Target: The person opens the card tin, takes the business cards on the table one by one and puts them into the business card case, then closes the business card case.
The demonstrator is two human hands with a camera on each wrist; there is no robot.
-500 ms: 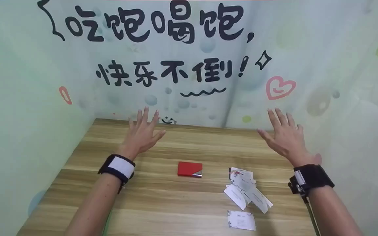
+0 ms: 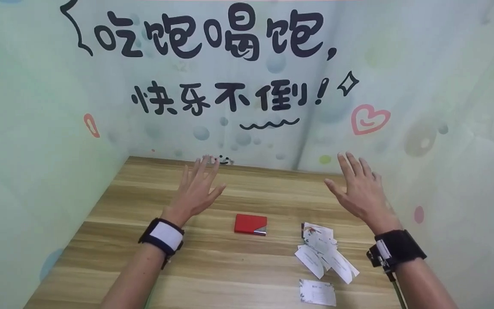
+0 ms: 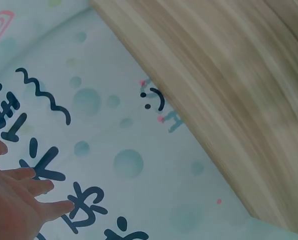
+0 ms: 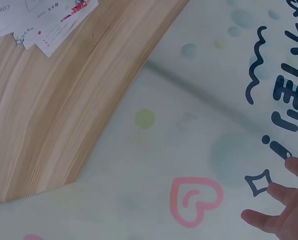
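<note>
My left hand (image 2: 196, 189) is held out over the table's far left part, fingers spread and holding nothing. On the other side my right hand (image 2: 360, 191) is likewise stretched forward with spread fingers and nothing in it. Between and below them lies a red card case (image 2: 250, 224) with a silver corner. To its right is a loose, fanned pile of printed cards (image 2: 319, 242), nearer the right hand. One single white card (image 2: 317, 292) lies apart in front of the pile. In the right wrist view, the cards (image 4: 54, 25) show at the upper left.
The wood-grain table (image 2: 212, 266) is closed in by pale printed cloth at the back and sides. The back cloth (image 2: 238, 141) carries black lettering and a pink heart. Each wrist wears a black strap, the left strap (image 2: 161, 235) and the right strap (image 2: 397, 249).
Both hands have come lower and slightly inward toward each other, fingers still spread. The head view has shifted a little. The card case and cards have stayed in place on the table.
</note>
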